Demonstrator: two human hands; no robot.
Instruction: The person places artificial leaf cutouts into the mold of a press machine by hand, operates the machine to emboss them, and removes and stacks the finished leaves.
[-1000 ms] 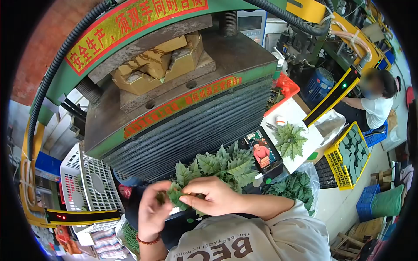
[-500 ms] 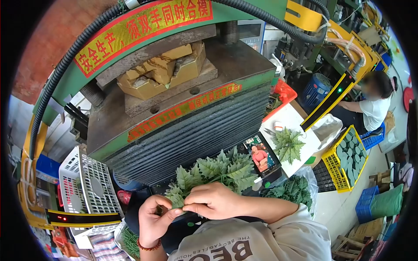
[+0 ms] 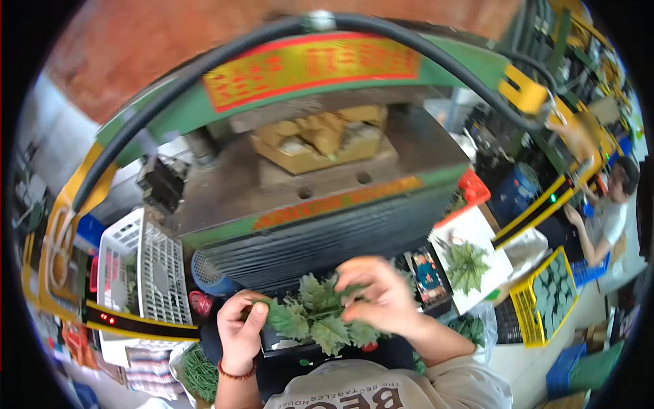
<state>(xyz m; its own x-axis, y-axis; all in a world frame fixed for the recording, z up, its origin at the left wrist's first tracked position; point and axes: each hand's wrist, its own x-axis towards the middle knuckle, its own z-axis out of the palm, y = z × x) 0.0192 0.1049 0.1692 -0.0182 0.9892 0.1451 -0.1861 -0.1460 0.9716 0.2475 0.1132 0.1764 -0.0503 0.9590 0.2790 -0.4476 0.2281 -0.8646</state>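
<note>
My left hand is closed, its thumb and fingers pinching the edge of a serrated artificial leaf. A bunch of the same green leaves lies at my lap, between both hands. My right hand is above the right side of the bunch, smeared by motion. Its thumb and forefinger are bent, with some dark green leaf between or behind them, and I cannot tell if they grip it.
Ahead stands a green press with a gold-coloured mould. A white basket is at left. On the right are a phone, a leaf sprig on a white board, a yellow crate and a seated person.
My hands, together over one leaf before, are apart now; the right has moved up and right. The bunch shows lower and more spread. The view has turned, shifting the press rightward.
</note>
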